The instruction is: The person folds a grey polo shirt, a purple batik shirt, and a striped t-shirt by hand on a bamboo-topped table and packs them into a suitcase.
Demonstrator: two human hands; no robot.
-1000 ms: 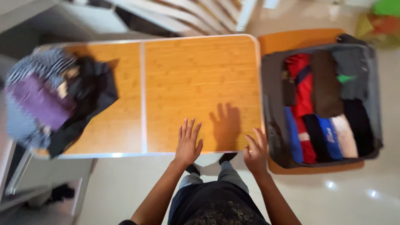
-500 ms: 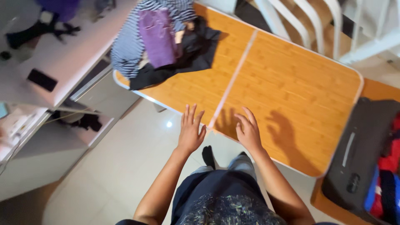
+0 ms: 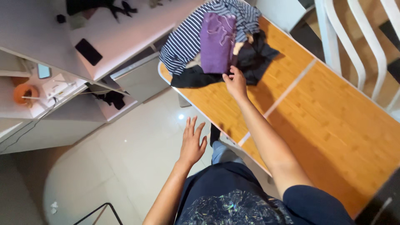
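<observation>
The right hand (image 3: 236,81), earlier hovering open at the near edge, was now stretched across the wooden desk (image 3: 333,121) onto the clothes pile (image 3: 216,46), its grip hidden, while the left hand (image 3: 192,143) was held open.

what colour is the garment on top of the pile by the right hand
Purple. The purple garment lies atop the clothes pile, seen in the head view, with the right hand at its lower edge.
</observation>
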